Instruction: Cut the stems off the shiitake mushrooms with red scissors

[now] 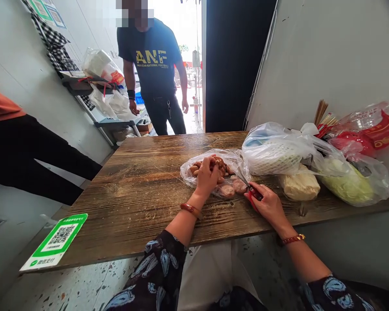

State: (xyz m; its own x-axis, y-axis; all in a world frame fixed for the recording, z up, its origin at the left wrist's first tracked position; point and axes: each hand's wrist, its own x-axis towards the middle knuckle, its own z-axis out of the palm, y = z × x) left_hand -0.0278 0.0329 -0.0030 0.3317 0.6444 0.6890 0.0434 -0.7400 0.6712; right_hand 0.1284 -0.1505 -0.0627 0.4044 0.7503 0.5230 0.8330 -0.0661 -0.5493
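A clear plastic bag [185, 172] lies spread on the wooden table, with several brown mushrooms [223, 167] on it. My left hand [207, 176] reaches over the bag, fingers pinched on a mushroom that they partly cover. Red-handled scissors [253, 199] are in my right hand [269, 204], at the bag's right edge. Their blades point up and left toward the mushrooms. Pale pinkish rounded pieces [227, 190] sit at the bag's near side, between my two hands.
On the right of the wooden table [142, 185] are a filled plastic bag [272, 149], a pale yellowish block [300, 185] and a bagged cabbage [350, 179]. A payment-code card [56, 242] sits at the left corner. One person [152, 65] stands beyond the table, another [26, 142] at left.
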